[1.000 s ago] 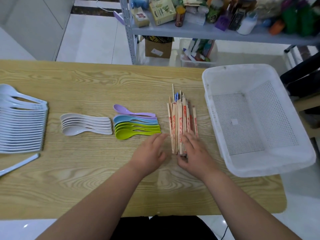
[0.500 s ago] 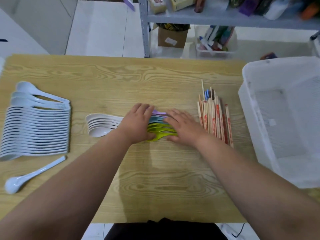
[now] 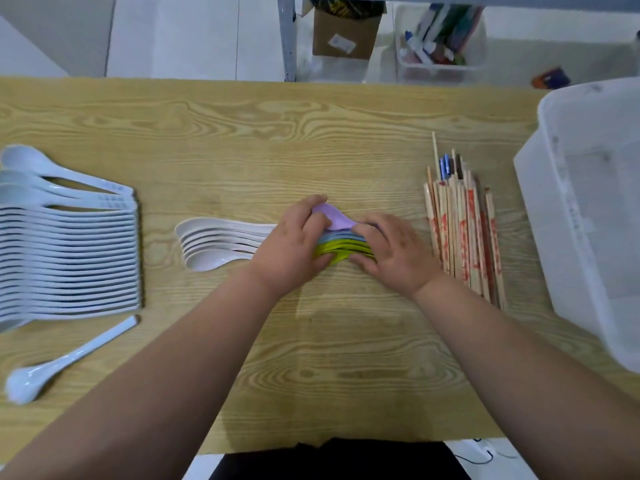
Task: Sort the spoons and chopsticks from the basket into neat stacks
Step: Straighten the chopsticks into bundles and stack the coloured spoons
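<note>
Colored spoons (image 3: pixel 341 242) gripped between left hand (image 3: pixel 294 247) and right hand (image 3: pixel 394 251).

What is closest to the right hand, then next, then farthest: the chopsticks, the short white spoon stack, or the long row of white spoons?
From the right hand, holding the coloured spoons:
1. chopsticks, just to its right.
2. short white spoon stack, to its left.
3. long row of white spoons, far left.
</note>
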Demonstrator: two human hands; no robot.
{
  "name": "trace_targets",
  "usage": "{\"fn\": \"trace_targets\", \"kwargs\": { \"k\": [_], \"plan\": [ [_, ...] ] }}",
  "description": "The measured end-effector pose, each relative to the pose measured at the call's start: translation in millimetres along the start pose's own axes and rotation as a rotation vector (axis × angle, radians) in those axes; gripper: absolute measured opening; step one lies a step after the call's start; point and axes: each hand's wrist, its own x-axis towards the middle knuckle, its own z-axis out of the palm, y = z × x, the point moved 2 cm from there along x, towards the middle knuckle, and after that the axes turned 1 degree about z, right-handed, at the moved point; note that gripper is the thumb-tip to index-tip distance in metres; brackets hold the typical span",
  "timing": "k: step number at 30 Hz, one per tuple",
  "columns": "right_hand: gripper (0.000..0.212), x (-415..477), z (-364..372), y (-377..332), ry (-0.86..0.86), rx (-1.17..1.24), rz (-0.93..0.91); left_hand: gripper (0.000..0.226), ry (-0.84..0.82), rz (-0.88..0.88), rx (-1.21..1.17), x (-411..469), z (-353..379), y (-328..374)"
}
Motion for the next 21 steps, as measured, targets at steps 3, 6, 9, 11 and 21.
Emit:
{"fn": "trace_targets", "kwargs": {
  "k": [3, 6, 9, 11, 21],
  "plan": [
    [0.050, -2.0, -3.2, -0.7, 0.012, -0.048, 0.015, 0.035, 0.011, 0.086, 0.047, 3.9, 2.2, 0.6],
    [0.048, -1.1, -5.2, -0.3, -0.002, -0.006, 0.027, 0.032, -0.013, 0.045, 0.027, 1.7, 5.1, 1.8],
    [0.042, 1.6, -5.9, 0.9, -0.034, 0.077, 0.060, 0.036, -0.024, -0.029, -0.056, 0.0, 3.1, 3.0],
    [0.032, 4.0, -7.0, 0.6, -0.044, 0.147, 0.085, 0.050, -0.032, -0.077, -0.075, -1.3, 2.8, 3.6],
    [0.009, -1.8, -42.7, 5.0, 0.022, 0.246, 0.250, 0.043, -0.023, -0.131, -0.058, -1.1, 5.1, 11.0]
  ]
}}
